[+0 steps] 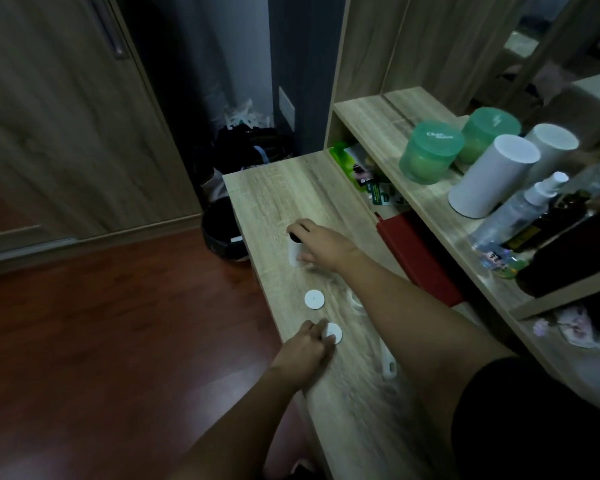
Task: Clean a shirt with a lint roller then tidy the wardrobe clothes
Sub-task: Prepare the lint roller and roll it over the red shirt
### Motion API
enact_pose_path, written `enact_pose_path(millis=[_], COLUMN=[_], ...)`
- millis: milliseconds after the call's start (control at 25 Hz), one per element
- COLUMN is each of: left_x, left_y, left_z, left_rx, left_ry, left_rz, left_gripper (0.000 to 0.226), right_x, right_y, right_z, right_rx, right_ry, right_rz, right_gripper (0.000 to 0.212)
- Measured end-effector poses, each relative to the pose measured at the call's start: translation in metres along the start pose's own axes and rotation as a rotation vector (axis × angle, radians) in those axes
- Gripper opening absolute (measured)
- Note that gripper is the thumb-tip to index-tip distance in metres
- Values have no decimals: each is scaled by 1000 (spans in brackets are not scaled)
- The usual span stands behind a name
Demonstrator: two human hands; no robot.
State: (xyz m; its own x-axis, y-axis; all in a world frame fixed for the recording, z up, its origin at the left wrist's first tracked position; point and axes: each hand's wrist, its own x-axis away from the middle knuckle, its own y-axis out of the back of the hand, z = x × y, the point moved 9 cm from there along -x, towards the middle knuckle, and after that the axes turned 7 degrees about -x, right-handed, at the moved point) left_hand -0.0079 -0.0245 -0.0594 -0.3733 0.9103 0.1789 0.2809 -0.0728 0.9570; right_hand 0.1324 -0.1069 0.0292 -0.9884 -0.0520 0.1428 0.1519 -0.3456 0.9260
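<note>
A person's two bare arms reach over a pale wood-grain desk [267, 199] that runs from the frame's centre to the lower right. The right hand [321, 245], just above centre, is curled over a small white roll [294, 252] with a dark end – probably the lint roller's head, though blur makes that uncertain; the fingers wrap it from above. The left hand [305, 348], lower centre, has its fingertips pressed on one white disc [334, 332], fingers close together; whether they pinch it I cannot tell. A second disc [314, 299] lies loose between the hands. A white handle-like piece [388, 362] rests right of the left hand. No shirt is visible.

Risks, as I judge them: the roller seems to be in pieces, so the loose disc near the desk's left edge could get knocked to the floor, and a roll gripped from above may slip or rotate.

The room is dim. Red-brown floorboards [101, 323] fill the lower left; a wooden wardrobe door [56, 116] fills the upper left; a dark bin [222, 230] stands by the desk. At right, a shelf [371, 123] holds green jars [430, 152], a white cylinder [492, 174] and spray bottles [520, 209] before a mirror
</note>
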Motion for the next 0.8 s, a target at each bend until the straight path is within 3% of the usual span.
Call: enact_pose_path(millis=[120,240,360,480,560,680,800], left_x=[-5,-7,-5,5,10,-2,-12], left_y=[8,31,46,73,90,112,132], left_z=[-5,-10,12,54,79,92,85], left_rx=[-4,-47,395,874,1105,1481,1569], left_ry=[14,19,271,587,738,706,587], left_rz=[-26,-248,-282,-564,-729,-800,-743], left_gripper=[32,26,22,12,8,5,9], right_x=[2,17,45,79,96,111,121], right_y=[3,19,45,58,47,28,22], right_z=[1,-20,-55,-81,-83,-70,-61], right_rx=[-35,-222,-500,-742,-1032,-1250,-1331], right_ry=[-5,-94,-210,-291,-319,-298,-291], right_rz=[-52,-143,-354,-579,-621,-611,-636], right_gripper=[39,45,47,40,31,31,34])
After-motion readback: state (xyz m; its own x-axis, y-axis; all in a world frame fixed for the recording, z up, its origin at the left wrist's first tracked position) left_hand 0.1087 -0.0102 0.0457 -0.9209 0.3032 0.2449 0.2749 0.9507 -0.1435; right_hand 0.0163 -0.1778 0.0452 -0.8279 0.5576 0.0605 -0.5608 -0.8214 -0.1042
